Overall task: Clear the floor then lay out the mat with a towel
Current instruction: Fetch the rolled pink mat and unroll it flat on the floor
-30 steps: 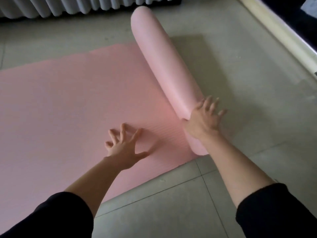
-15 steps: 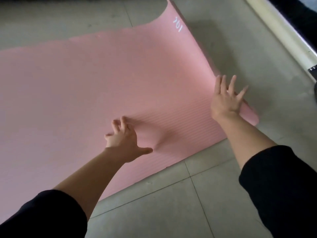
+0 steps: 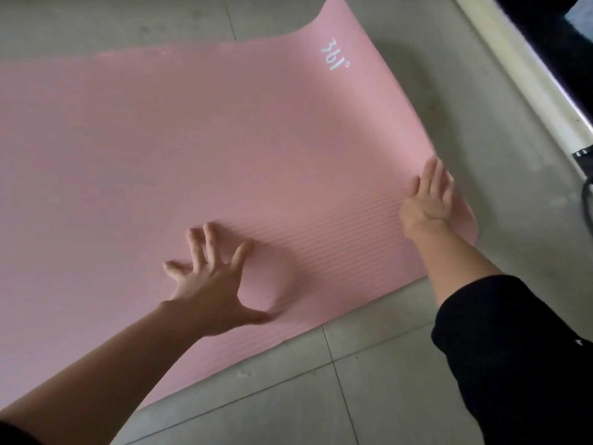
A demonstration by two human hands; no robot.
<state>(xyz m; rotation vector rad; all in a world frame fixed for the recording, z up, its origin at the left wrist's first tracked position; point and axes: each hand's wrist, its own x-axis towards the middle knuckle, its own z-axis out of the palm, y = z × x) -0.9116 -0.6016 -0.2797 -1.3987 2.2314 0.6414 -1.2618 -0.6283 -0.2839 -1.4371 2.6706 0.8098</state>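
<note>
**Asker:** Where is the mat?

**Describer:** A pink mat [image 3: 192, 139] lies spread across a floor of pale grey tiles [image 3: 385, 380], seen from above by the person's head camera. It fills most of the view and runs off the left side. Its surface has fine ribbed lines. White printed characters [image 3: 335, 57], which seem to read "361°", sit near the far right corner. That corner [image 3: 333, 14] curls upward off the floor.

**Asker:** What are the hands doing?

**Describer:** Both hands are on the mat and hold nothing. The left hand [image 3: 208, 281] has its fingers spread wide, with the fingertips and thumb pressing on the mat and the palm arched above it. It is close to the mat's near long edge. The right hand [image 3: 428, 200] lies flat with straight fingers held close together, on the short right edge beside the near rounded corner.

**Asker:** Anything else around it?

**Describer:** A black sleeve [image 3: 513, 348] covers the right upper arm. A cream-coloured ledge [image 3: 519, 69] runs diagonally along the floor's right side, well apart from the mat. A black cable [image 3: 585, 200] shows at the right border.
</note>
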